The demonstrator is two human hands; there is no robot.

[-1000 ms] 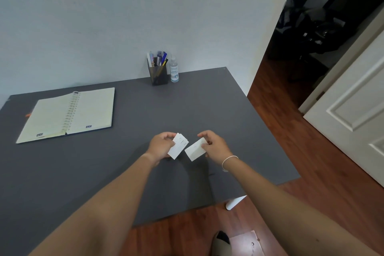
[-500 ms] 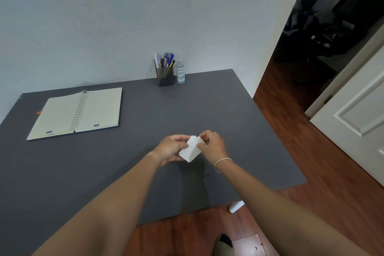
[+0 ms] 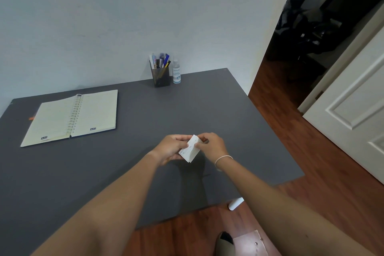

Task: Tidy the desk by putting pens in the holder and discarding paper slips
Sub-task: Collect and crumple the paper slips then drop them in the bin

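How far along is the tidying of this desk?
Pens already stand in the holder at the back, and no loose pens show on the desk. Right now the left hand and right hand together hold a small stack of paper slips just above the desk. Left to do: throw those slips away. No bin is in view.
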